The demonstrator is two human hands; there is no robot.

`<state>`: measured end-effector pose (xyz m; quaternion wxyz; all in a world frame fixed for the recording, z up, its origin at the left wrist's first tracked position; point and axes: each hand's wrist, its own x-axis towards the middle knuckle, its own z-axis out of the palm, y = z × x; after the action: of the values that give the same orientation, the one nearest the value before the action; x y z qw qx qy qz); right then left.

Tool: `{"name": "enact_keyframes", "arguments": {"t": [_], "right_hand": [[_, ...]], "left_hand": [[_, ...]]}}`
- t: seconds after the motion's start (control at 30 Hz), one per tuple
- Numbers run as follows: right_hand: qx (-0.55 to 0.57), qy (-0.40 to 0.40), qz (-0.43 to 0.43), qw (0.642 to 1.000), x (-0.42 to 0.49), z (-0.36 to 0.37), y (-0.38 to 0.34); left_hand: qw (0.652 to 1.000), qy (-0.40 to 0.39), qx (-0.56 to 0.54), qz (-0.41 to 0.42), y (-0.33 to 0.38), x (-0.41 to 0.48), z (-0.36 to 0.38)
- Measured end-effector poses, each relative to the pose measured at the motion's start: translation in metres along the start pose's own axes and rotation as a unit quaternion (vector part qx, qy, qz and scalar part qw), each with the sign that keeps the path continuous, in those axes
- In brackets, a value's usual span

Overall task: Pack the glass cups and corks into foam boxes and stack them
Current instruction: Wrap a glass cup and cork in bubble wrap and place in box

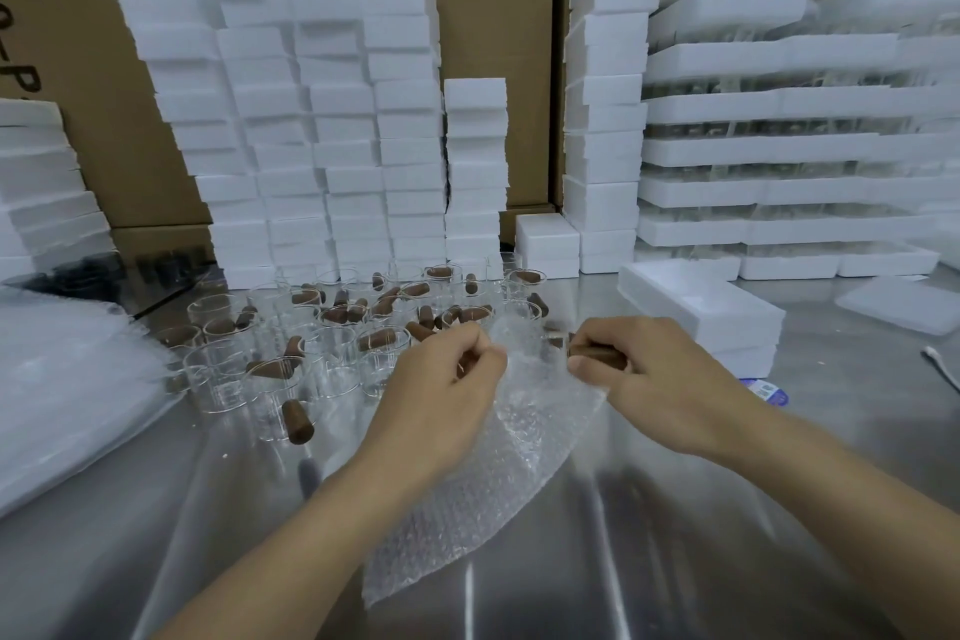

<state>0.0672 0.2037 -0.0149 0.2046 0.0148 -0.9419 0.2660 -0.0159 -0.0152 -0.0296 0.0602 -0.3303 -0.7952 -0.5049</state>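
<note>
A clear bubble wrap sheet (pixel 498 473) hangs between my hands over the steel table (pixel 675 535). My left hand (pixel 441 385) pinches its upper left edge with curled fingers. My right hand (pixel 654 369) grips a brown cork (pixel 592 356) and also pinches the sheet's upper right edge. Behind my hands stand several glass cups (pixel 223 369), many with brown corks in or among them. One cork (pixel 297 421) lies loose at the near left of the group. An open foam box (pixel 701 307) sits to the right of my right hand.
Tall stacks of white foam boxes (pixel 322 120) line the back, with more stacks (pixel 779 146) at the right holding glassware. A pile of bubble wrap (pixel 62 390) lies at the left. A foam lid (pixel 904 307) and a small blue-labelled item (pixel 766 390) lie at the right.
</note>
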Motion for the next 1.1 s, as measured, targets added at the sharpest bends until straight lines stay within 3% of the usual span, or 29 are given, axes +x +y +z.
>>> {"name": "enact_keyframes", "arguments": {"t": [0.17,0.37,0.57,0.7,0.87,0.97,1.03,1.1], "right_hand": [[-0.020,-0.069,-0.009,0.997,0.000,0.003,-0.004],[0.040,-0.084,0.062,0.994,0.002,0.002,-0.006],[0.181,-0.070,0.133,0.972,0.002,0.005,-0.009],[0.258,-0.101,0.132,0.952,0.000,0.001,-0.012],[0.256,-0.146,0.130,0.947,-0.001,0.000,-0.018],[0.294,-0.140,0.120,0.938,-0.002,-0.004,-0.025],[0.307,-0.125,0.123,0.936,-0.002,-0.007,-0.026],[0.302,-0.106,0.126,0.939,-0.001,-0.009,-0.027]], "left_hand": [[0.992,0.005,0.088,0.086,0.003,-0.006,0.003],[0.963,0.016,0.188,0.192,0.010,-0.014,0.004],[0.936,0.039,0.208,0.281,0.016,-0.014,0.007],[0.917,0.054,0.214,0.333,0.020,-0.015,0.010],[0.894,0.076,0.210,0.388,0.027,-0.019,0.015],[0.911,0.158,0.162,0.344,0.033,-0.015,0.006],[0.932,0.233,0.109,0.257,0.032,-0.008,-0.008],[0.962,0.239,0.009,0.131,0.029,0.000,-0.024]]}}
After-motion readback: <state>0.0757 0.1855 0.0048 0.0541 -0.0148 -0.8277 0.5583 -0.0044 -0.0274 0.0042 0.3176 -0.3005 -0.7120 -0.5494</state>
